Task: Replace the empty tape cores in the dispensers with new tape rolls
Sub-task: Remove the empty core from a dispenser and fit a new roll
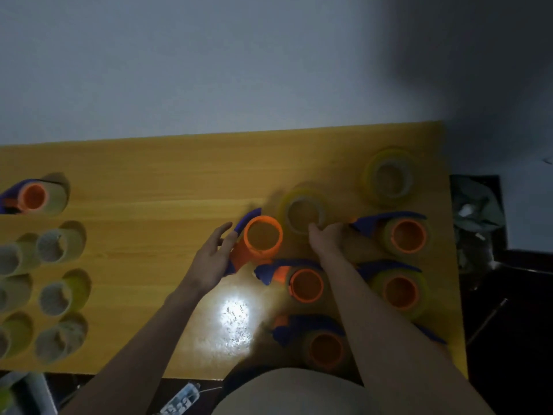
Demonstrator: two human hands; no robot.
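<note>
An orange dispenser [263, 238] with a blue blade and a bare spool stands on the wooden table [149, 181], near the middle. My left hand [211, 259] lies against its left side, fingers spread and touching its handle. Just behind and to the right lies a yellowish new tape roll [305, 209], blurred. My right hand [326, 238] grips that roll's near rim, thumb on the edge. A second new roll [389, 178] lies further back on the right.
Several orange-and-blue dispensers loaded with tape stand at the right [408, 235], [306, 284], [401, 290], [326, 348], and one at the far left [33, 196]. Several empty cores [58, 245] are grouped at the left. Light glares off the table's front middle [235, 319].
</note>
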